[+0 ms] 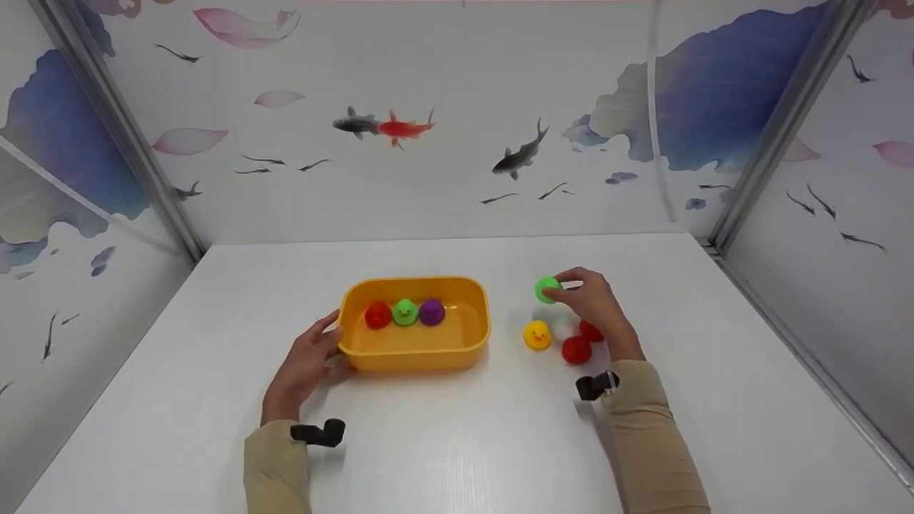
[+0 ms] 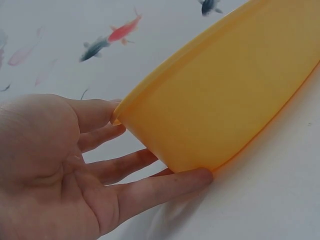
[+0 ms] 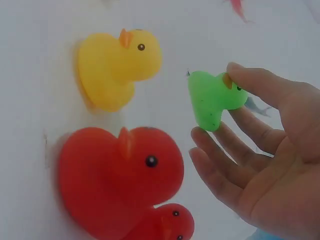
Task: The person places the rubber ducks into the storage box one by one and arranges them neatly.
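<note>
A yellow plastic basin [image 1: 414, 360] holds a row of toy ducks: a red duck [image 1: 378, 315], a green duck [image 1: 405, 313] and a purple duck [image 1: 432, 312]. At its left end, my left hand [image 2: 65, 160] touches the rim and lower wall with nearly straight fingers. My right hand [image 1: 589, 296] pinches another green toy duck [image 3: 205, 97] between thumb and fingers, to the right of the basin. A yellow toy duck [image 3: 117, 67] and two red ducks, the nearer red duck [image 1: 576, 350] and the farther red duck [image 1: 592, 330], lie close below that hand.
The white table [image 1: 443, 442] is bounded by a back wall [image 1: 457, 193] and side panels printed with fish and petals. Black wrist cameras sit on both forearms, above tan sleeves [image 1: 653, 442].
</note>
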A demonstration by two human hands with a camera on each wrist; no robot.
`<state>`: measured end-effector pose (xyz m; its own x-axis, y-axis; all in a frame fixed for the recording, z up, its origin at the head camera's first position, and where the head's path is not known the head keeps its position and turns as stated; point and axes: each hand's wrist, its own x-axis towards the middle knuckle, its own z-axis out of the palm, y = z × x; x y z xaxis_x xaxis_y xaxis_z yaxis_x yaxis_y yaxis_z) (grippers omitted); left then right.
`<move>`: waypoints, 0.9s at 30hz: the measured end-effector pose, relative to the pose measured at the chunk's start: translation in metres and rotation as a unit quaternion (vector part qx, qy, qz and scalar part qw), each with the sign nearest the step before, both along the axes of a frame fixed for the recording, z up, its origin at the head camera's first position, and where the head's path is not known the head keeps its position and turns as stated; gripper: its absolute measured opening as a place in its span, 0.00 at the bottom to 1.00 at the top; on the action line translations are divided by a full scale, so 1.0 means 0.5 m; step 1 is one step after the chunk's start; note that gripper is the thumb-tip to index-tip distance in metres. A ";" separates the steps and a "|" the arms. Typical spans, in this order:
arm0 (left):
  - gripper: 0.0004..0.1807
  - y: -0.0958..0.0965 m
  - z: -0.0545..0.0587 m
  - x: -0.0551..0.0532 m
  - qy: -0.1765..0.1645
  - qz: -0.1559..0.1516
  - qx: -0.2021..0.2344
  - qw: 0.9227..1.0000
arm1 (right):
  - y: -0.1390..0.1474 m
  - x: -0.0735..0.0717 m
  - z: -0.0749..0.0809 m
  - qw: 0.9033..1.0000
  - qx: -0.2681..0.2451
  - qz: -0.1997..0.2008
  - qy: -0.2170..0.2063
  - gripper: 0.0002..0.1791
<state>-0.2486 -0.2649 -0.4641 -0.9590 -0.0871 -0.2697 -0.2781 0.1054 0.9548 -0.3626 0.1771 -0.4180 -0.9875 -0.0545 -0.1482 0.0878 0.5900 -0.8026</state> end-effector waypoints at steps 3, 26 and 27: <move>0.31 0.000 0.000 0.001 0.000 0.002 -0.002 1.000 | -0.014 -0.002 -0.001 1.000 -0.003 0.003 -0.001 0.30; 0.30 -0.004 0.004 0.005 0.009 -0.004 0.004 1.000 | -0.131 0.033 0.022 0.997 -0.050 0.051 0.017 0.28; 0.30 -0.005 0.005 0.005 0.008 -0.002 0.003 1.000 | -0.137 0.035 0.023 0.997 -0.051 0.052 0.016 0.28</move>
